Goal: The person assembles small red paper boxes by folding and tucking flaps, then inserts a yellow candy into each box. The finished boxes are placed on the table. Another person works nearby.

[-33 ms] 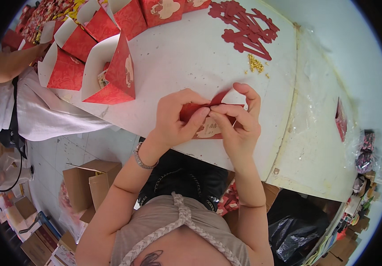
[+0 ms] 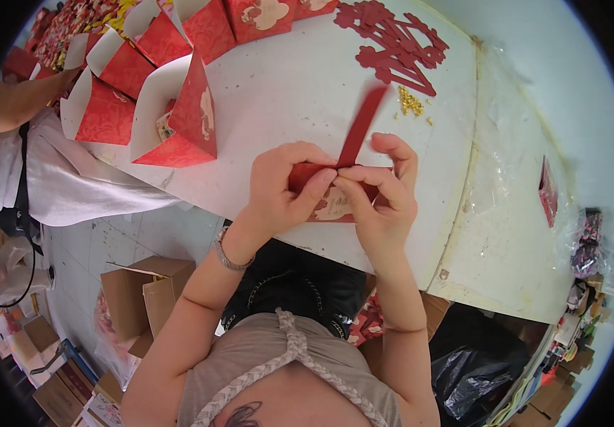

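Pinching a red paper piece (image 2: 332, 191) between them, the left hand (image 2: 283, 186) and right hand (image 2: 381, 192) meet above the white table (image 2: 300, 92) edge; a blurred red strip, perhaps ribbon, rises from it. Farther off stand open red gift boxes (image 2: 168, 114) and a red papercut (image 2: 396, 43).

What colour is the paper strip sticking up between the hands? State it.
Red: the narrow paper strip rises from the folded red paper box, clearest in the head view.

White table (image 2: 285, 92) bears red boxes (image 2: 179, 117), paper cutout (image 2: 396, 43), gold bits (image 2: 411, 104)
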The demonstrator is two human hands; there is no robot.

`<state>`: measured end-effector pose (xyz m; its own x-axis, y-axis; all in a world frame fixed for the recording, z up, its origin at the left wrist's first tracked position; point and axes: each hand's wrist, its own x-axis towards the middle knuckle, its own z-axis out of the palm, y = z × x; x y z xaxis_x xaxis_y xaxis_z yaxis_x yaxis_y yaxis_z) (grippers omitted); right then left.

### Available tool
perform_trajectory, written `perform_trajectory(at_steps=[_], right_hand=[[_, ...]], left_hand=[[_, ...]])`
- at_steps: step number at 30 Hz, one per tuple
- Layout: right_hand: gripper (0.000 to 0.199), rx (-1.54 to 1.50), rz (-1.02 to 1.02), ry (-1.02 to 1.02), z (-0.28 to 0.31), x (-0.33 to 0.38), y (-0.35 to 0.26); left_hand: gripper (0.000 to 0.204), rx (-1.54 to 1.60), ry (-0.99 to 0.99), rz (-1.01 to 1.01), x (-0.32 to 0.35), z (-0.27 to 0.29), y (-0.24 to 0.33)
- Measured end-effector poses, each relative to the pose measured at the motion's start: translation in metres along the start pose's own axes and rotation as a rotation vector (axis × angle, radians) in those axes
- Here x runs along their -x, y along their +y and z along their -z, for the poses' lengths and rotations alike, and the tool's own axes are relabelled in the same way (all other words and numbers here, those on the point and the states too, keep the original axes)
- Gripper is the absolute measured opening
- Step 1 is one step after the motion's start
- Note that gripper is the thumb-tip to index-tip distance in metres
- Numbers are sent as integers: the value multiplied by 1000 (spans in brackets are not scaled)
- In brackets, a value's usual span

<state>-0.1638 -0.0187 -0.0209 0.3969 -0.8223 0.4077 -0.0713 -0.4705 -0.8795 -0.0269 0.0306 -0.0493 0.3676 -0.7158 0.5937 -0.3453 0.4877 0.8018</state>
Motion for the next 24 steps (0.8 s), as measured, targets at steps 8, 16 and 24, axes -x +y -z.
perform_trajectory(at_steps=[8, 16, 24], right_hand=[[22, -232, -336, -68, 10, -7, 0], [24, -99, -47, -109, 16, -2, 9], [27, -105, 282, -74, 13, -3, 15]], left_hand=[[22, -570, -294, -205, -34, 23, 46], [39, -1027, -480, -572, -89, 14, 46], [26, -317, -372, 325, -52, 17, 51]])
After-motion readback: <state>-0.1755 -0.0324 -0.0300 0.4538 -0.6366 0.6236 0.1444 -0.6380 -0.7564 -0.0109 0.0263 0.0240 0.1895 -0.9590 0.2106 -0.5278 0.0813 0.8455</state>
